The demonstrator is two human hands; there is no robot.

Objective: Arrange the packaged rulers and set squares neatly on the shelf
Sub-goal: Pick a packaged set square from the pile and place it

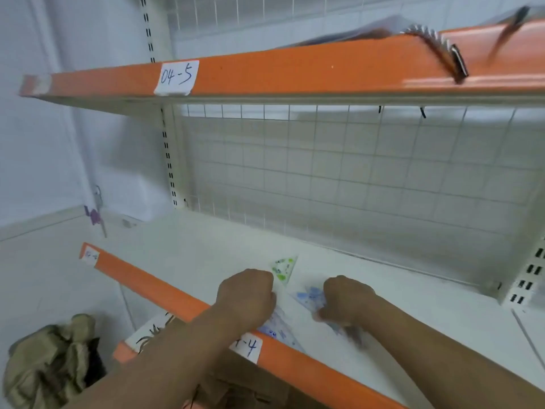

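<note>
Clear packaged set squares lie on the white shelf (398,314) near its orange front edge. A green-printed triangle (283,268) points toward the back, and a blue-printed one (309,296) lies between my hands. My left hand (246,293) has its fingers curled on the left part of the packets, over another blue-printed pack (275,330) at the shelf edge. My right hand (343,299) grips the right side of the blue-printed packet. The picture is blurred, so the packets' outlines are faint.
An upper orange-edged shelf labelled 04-5 (177,76) hangs overhead, with dark items (442,51) overhanging its right end. A wire grid (354,172) backs the shelf. A bundle of olive cloth (50,352) sits low left. A cardboard box (250,385) is below the shelf.
</note>
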